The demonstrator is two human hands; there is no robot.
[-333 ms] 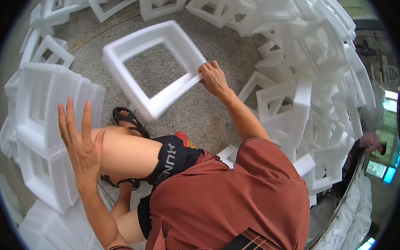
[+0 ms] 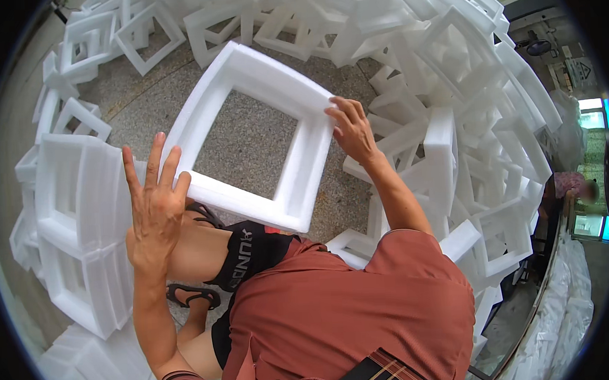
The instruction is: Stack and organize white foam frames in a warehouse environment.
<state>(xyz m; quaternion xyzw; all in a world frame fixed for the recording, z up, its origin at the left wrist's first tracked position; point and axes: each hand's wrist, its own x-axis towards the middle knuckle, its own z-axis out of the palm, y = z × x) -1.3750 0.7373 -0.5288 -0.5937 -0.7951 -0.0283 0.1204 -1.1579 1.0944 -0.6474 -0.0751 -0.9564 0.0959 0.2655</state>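
A square white foam frame is held up above the floor in front of my lap, tilted, with the floor showing through its opening. Bent at its right corner are the fingers of my right hand, which grips the edge. My left hand is at the frame's left side with its fingers spread and straight. The thumb lies right by the frame's lower left corner; whether it touches the foam I cannot tell.
To my left stand stacked white foam frames, close beside my left arm. A big loose heap of similar frames rises on the right and curves round the far side. Speckled floor lies between. Another person is at the far right.
The foam frame has turned clockwise and come nearer, its left side now beside my left hand. My left hand has moved right toward it. My right hand has shifted slightly right with the frame.
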